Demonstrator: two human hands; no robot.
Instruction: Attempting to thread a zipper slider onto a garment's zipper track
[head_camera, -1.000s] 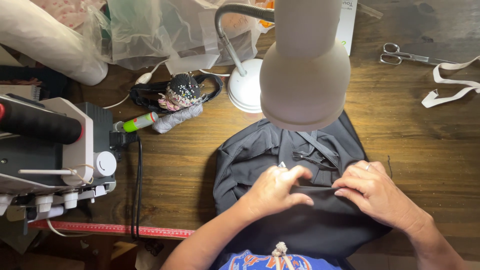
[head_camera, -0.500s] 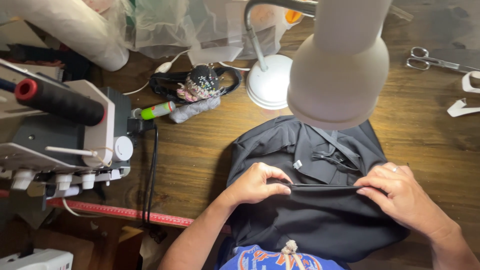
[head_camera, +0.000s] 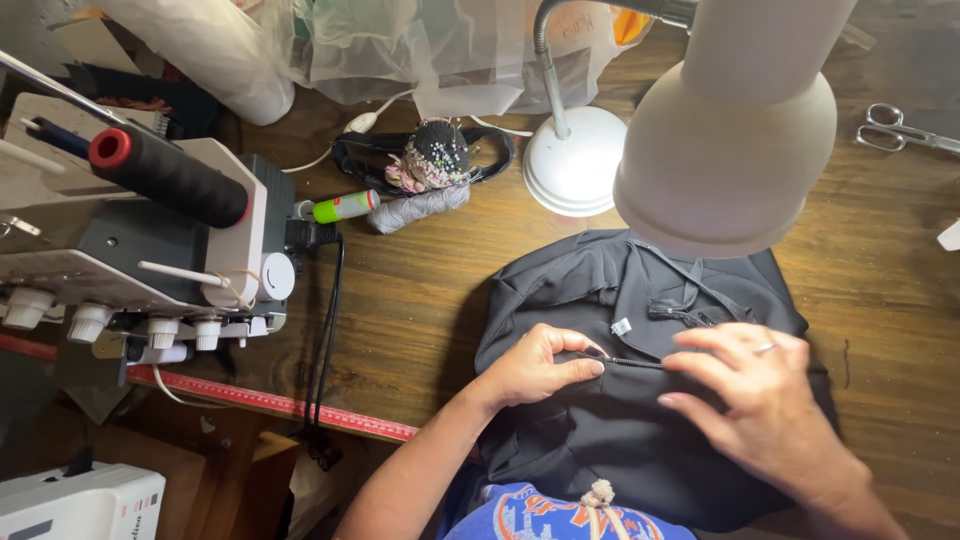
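On the near wooden surface (head_camera: 400, 300), left hand (head_camera: 535, 365) pinched the black garment (head_camera: 620, 440) zipper edge, right hand (head_camera: 760, 395) lay open on it; fabric could likely slip, bunching the seam.

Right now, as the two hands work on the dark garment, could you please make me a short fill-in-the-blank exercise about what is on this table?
1. Both hands, the left hand and the right hand, rest on a ____ garment.
2. The pincushion lies to the ____ of the lamp base in the picture.
3. The scissors lie at the table's far ____ corner.
4. The ruler along the table edge is ____.

Missing words: black; left; right; red
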